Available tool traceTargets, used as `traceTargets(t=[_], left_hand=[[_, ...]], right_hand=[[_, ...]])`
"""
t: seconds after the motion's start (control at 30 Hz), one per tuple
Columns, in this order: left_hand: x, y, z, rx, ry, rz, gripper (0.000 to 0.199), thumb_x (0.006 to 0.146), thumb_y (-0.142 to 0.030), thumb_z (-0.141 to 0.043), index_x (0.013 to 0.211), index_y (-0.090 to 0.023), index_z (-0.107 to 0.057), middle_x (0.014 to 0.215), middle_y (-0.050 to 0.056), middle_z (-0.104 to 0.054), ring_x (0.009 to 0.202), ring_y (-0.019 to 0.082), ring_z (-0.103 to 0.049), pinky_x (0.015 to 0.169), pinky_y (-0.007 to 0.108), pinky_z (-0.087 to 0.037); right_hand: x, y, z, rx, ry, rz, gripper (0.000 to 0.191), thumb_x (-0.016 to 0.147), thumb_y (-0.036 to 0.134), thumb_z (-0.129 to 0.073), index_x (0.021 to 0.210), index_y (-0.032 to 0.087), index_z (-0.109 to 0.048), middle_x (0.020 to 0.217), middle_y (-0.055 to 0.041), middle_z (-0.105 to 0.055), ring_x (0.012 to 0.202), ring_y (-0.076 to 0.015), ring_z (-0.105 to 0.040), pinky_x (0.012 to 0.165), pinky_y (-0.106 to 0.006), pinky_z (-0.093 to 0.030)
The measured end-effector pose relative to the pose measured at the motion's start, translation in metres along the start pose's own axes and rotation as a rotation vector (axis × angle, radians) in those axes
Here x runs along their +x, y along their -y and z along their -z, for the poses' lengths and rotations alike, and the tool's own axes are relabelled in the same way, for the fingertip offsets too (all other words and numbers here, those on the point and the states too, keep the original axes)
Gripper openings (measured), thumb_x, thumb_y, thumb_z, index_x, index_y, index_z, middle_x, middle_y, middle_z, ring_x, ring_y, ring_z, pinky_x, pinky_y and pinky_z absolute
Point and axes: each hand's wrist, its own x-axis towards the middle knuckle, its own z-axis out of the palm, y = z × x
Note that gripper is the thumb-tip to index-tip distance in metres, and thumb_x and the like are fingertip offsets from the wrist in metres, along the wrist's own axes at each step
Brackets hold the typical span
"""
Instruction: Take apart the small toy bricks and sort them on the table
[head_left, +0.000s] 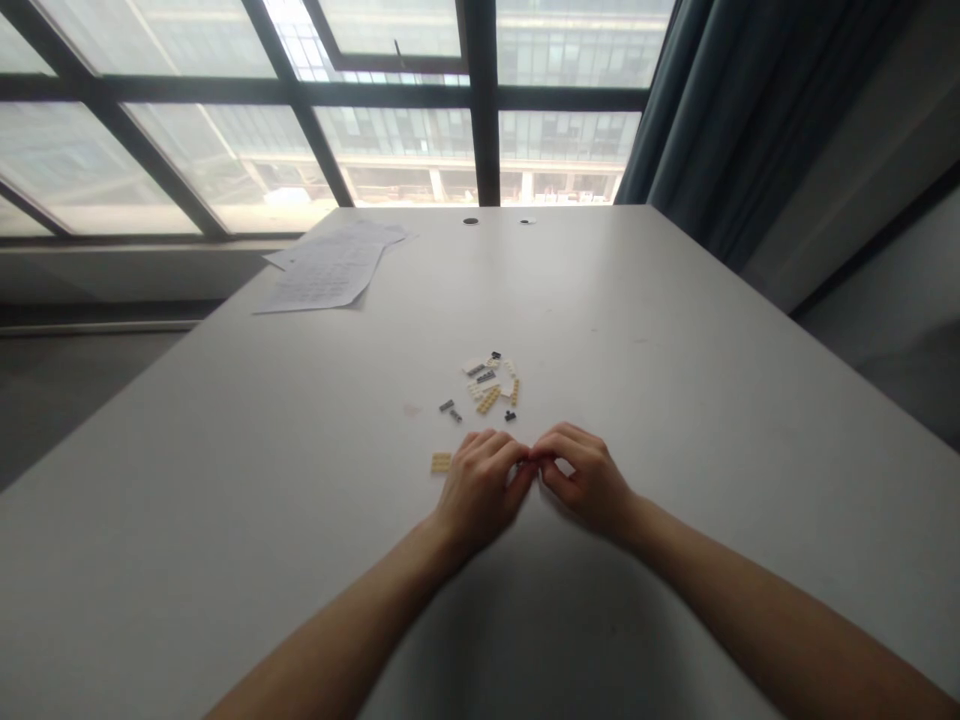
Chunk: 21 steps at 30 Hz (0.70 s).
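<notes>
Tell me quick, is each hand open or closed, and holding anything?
Left hand: pinched closed; can't tell what it holds, if anything.
Right hand: pinched closed too; anything held is hidden.

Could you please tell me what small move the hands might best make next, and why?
Perhaps ease the right hand slightly away from the left hand: their fingers meet closely, hiding whatever may be pinched there, so a small gap could allow a check.
</notes>
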Motion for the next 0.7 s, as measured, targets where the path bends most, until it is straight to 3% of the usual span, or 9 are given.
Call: traceTargets(t=[0.2, 0.43, 0.7], left_hand=[[0.0006, 0.0001, 0.0009, 0.019, -0.013, -0.029, 0.014, 0.090, -0.023, -0.052, 0.081, -0.020, -0.062, 0.076, 0.003, -0.063, 0.077, 0.018, -0.054, 0.076, 0.034, -0.040], [0.0022, -0.0022, 0.0031, 0.104, -0.178, -0.056, 0.007, 0.087, -0.022, -0.060, 0.080, -0.020, -0.064, 0.075, 0.002, -0.065, 0.081, 0.019, -0.054, 0.080, 0.035, -0.039], [0.0032, -0.0028, 0.0021, 0.062, -0.231, -0.027, 0.001, 0.085, -0.021, -0.062, 0.085, -0.021, -0.063, 0.078, 0.001, -0.068, 0.080, 0.018, -0.056, 0.079, 0.034, -0.040]], right_hand=[[0.0008, 0.0009, 0.0004, -0.009, 0.007, -0.013, 0.018, 0.079, 0.005, -0.051, 0.081, 0.020, -0.062, 0.078, -0.0026, -0.062, 0.075, -0.0165, -0.057, 0.071, -0.029, -0.046], [0.0008, 0.0009, -0.0007, 0.015, -0.043, -0.032, 0.016, 0.081, 0.007, -0.053, 0.085, 0.020, -0.061, 0.079, -0.0018, -0.063, 0.074, -0.0153, -0.058, 0.071, -0.028, -0.047], [0.0020, 0.0002, 0.0006, 0.118, -0.119, -0.096, 0.017, 0.077, 0.005, -0.056, 0.083, 0.020, -0.061, 0.082, -0.0019, -0.065, 0.075, -0.0153, -0.061, 0.071, -0.029, -0.050]])
